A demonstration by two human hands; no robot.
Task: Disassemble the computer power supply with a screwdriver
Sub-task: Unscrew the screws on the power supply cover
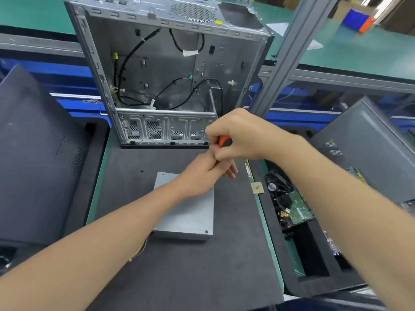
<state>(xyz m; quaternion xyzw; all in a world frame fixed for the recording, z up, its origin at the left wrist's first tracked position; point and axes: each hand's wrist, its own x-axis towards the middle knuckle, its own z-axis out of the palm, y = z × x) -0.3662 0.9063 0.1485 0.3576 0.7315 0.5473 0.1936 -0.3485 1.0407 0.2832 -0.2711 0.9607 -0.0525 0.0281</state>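
Right hand (238, 135) curled round an orange-and-black screwdriver (225, 141), left hand (199, 176) meeting it, grip unclear; the grey metal power supply box (190, 212) lies below on a dark foam mat (179, 277). The tip should seat squarely before turning.

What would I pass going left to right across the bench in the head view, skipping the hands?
dark side panel → grey power supply box → small square chip → black cooler fan → green circuit board → grey case panel
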